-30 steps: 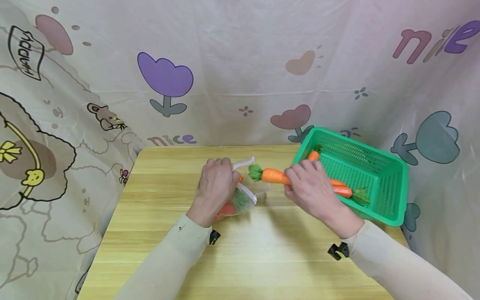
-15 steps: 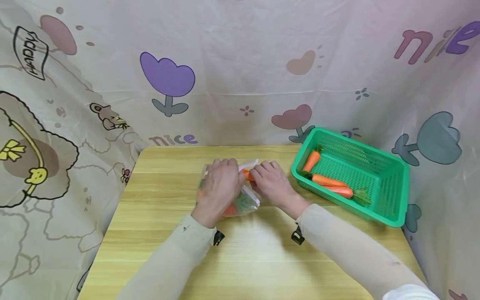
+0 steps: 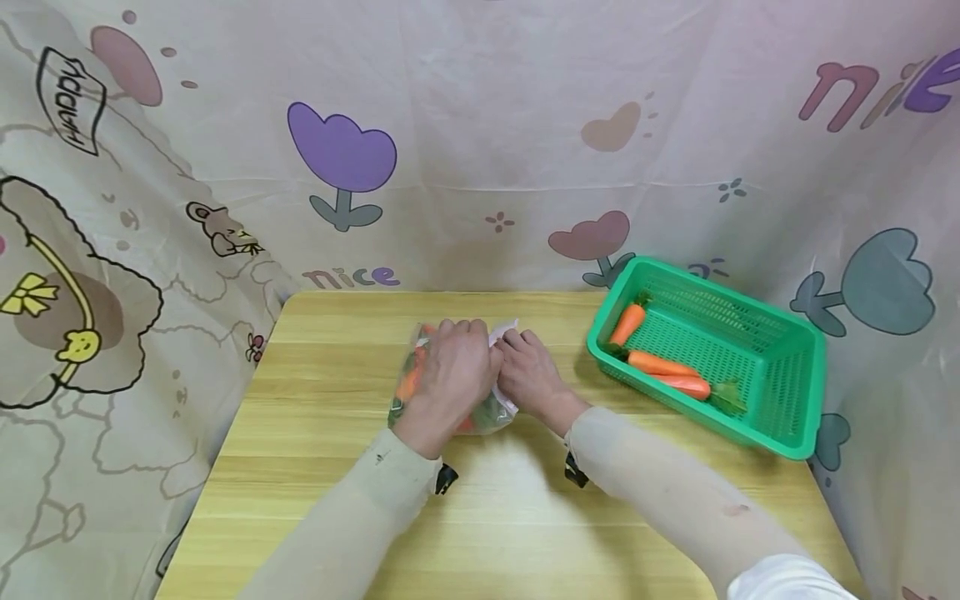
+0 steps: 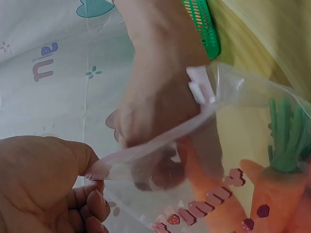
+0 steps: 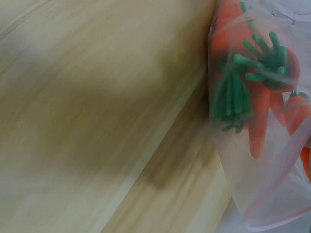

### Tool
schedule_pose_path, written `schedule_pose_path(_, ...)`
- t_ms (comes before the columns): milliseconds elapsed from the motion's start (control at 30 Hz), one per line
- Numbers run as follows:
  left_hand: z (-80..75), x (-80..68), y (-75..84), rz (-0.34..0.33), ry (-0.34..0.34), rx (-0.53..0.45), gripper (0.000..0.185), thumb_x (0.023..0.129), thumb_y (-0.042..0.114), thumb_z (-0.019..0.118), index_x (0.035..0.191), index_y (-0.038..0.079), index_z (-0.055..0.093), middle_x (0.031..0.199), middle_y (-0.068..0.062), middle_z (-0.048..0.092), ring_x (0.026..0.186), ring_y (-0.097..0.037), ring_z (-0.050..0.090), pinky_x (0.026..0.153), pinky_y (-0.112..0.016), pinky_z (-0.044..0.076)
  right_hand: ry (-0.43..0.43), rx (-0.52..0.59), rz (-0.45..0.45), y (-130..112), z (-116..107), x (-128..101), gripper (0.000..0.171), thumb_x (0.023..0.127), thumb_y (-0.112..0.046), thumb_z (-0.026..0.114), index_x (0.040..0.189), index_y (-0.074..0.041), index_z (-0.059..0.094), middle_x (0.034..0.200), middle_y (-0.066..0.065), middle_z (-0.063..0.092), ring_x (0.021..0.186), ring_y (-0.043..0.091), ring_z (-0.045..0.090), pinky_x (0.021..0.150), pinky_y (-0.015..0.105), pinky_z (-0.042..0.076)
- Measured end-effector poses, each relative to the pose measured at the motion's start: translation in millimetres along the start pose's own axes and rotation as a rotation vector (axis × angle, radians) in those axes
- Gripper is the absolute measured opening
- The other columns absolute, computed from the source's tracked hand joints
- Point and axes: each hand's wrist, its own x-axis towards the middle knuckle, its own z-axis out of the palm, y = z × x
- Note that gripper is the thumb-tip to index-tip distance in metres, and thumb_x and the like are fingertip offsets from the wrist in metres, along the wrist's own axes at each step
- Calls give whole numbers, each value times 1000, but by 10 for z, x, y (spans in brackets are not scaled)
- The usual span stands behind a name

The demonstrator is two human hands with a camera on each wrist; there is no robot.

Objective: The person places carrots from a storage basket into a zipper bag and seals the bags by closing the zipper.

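A clear zip bag (image 3: 405,393) with several orange toy carrots lies on the wooden table (image 3: 510,517). My left hand (image 3: 450,371) pinches the bag's zip edge (image 4: 146,151) and holds the mouth up. My right hand (image 3: 528,375) is at the mouth, its fingers (image 4: 160,107) reaching in along a carrot (image 4: 204,194) that it holds. Another carrot with a green top (image 4: 284,194) lies deeper inside. The right wrist view shows the bag (image 5: 262,121) from below, green tops pressed against the film.
A green plastic basket (image 3: 808,400) stands at the table's right, holding three carrots (image 3: 660,364). A printed cloth backdrop (image 3: 480,150) hangs round the back and sides. Bare table lies in front of my arms and to the left.
My right hand has carried a carrot from beside the basket leftward to the bag's mouth and in. The left hand stayed on the bag, holding it.
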Motion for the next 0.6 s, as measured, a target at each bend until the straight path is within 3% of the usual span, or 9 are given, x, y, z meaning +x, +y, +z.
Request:
schedule_pose_path(200, -19, -6, -3, -12, -32, 22, 27, 100, 23, 65, 79, 7, 57, 70, -4, 53, 68, -26, 49, 73, -38, 44, -100, -46, 6, -77, 14, 80, 16, 93, -34, 74, 96, -20, 66, 97, -5, 64, 101, 22, 44, 79, 35, 39)
schedule_pose_path(333, -39, 0, -72, -76, -57, -20, 26, 101, 26, 66, 90, 2, 63, 78, -8, 61, 76, -30, 54, 78, -41, 46, -148, -16, 6, -80, 23, 67, 20, 97, -34, 70, 112, -20, 68, 116, -4, 66, 111, 24, 47, 84, 37, 42)
schedule_pose_path(467, -82, -19, -163, -121, -53, -66, 24, 101, 24, 63, 92, 2, 63, 79, -9, 61, 79, -31, 54, 75, -40, 45, -38, 141, 27, -13, -7, -35, 18, 98, -24, 71, 113, -13, 70, 117, 3, 69, 109, 27, 54, 84, 39, 45)
schedule_pose_path(600, -118, -43, -219, -119, -39, -101, 23, 101, 21, 60, 86, 4, 58, 73, -7, 54, 75, -28, 49, 70, -35, 40, 116, 231, 78, 114, -65, -184, 6, 96, -18, 74, 96, -11, 72, 101, 3, 70, 96, 26, 59, 78, 37, 47)
